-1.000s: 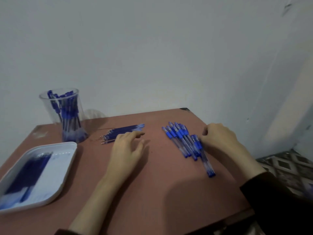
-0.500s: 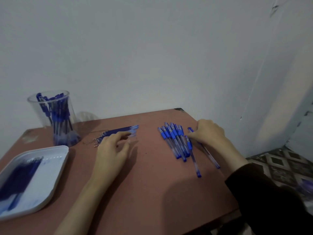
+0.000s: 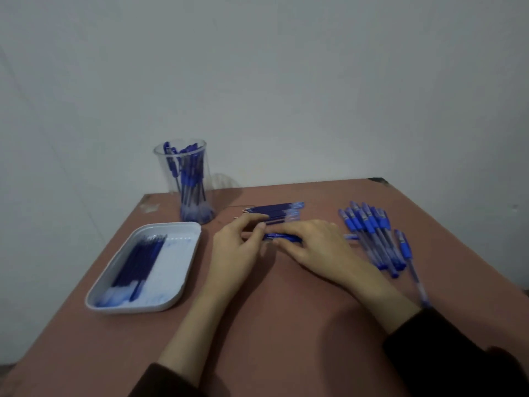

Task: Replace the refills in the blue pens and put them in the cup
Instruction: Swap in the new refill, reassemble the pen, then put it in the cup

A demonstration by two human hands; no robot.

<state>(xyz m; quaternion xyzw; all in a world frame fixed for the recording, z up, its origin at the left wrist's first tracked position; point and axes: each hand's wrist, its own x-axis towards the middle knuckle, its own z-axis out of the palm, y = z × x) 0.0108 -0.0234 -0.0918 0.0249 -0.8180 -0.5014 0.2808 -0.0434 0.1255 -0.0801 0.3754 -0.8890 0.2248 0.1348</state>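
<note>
A blue pen (image 3: 282,237) was held low over mid-table, pinched at one end by the left hand (image 3: 237,245) and wrapped by the curled right hand (image 3: 317,247), seemingly for unscrewing beside the refills (image 3: 274,212), well short of the far-left cup (image 3: 183,179).

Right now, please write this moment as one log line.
hands: left hand and right hand hold one pen | refills: behind hands | cup: holds pens

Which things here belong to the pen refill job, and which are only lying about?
For the job:
- pen, held by the left hand and right hand
- loose pens on the right
- refills beside the cup, which holds pens
- tray with more refills

Lying about:
- nothing loose that I can see; only the table itself
</note>
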